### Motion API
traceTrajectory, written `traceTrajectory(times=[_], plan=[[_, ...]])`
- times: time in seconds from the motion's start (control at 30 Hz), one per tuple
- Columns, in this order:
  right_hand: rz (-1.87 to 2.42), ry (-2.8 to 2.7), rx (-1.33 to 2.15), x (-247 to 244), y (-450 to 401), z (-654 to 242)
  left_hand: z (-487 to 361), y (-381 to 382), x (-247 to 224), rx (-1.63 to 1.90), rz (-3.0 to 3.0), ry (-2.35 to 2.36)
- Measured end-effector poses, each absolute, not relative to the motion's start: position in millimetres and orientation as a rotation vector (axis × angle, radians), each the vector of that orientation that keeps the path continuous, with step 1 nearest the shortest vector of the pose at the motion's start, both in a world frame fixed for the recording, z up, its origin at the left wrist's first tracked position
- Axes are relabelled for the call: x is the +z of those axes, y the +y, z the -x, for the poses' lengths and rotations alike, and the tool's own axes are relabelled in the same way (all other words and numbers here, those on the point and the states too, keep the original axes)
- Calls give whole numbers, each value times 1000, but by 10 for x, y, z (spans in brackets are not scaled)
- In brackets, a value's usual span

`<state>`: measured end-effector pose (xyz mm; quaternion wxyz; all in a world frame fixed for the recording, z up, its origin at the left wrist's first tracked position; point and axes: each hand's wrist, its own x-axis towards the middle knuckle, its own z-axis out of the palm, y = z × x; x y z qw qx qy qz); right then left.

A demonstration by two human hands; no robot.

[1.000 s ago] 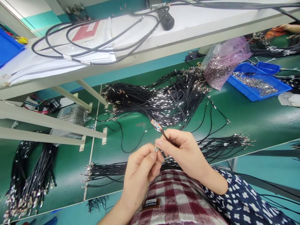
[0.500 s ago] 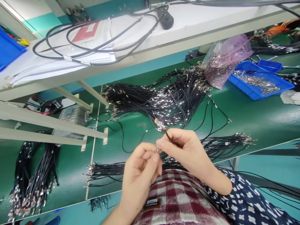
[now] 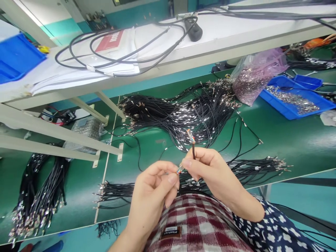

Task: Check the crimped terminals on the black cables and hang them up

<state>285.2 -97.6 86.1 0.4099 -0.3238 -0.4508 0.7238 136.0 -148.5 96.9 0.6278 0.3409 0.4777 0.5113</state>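
Note:
Between finger and thumb, my left hand (image 3: 159,190) pinches a short cable end with coloured wires (image 3: 179,170). My right hand (image 3: 210,168) is closed around a black cable (image 3: 193,151), whose tip with a small connector and coloured wires (image 3: 190,135) sticks up above the fingers. The right fingertips also meet the end of the piece in my left hand. Whether both ends belong to one cable is hidden by the fingers. Under and behind my hands lies a row of black cables (image 3: 245,169) along the front of the green table (image 3: 283,140).
A large bundle of black cables (image 3: 168,113) lies beyond my hands. Farther right are a bag of small metal parts (image 3: 249,82) and a blue tray (image 3: 282,108). Another cable bundle (image 3: 43,182) lies left, past the white shelf posts (image 3: 78,141). Coiled cable (image 3: 147,66) rests on the shelf.
The connector tip above my right hand has swung from leaning left to nearly upright. My hands have drawn slightly apart, showing more of the coloured wires. The view has shifted a little.

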Motion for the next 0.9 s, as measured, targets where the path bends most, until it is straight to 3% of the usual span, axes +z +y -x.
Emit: traceTrajectory(times=[0.2,0.6,0.9], plan=[[800,-1036,2004,847,-941,-2848,-1304,-1472,956,1081,-713,952],[853,-1050,1945,747,-936,-2821,-1258,-1428,868,971,-606,817],[774,-1339,1860,732,-1078,-2815,-1216,-1282,1036,1163,-666,945]])
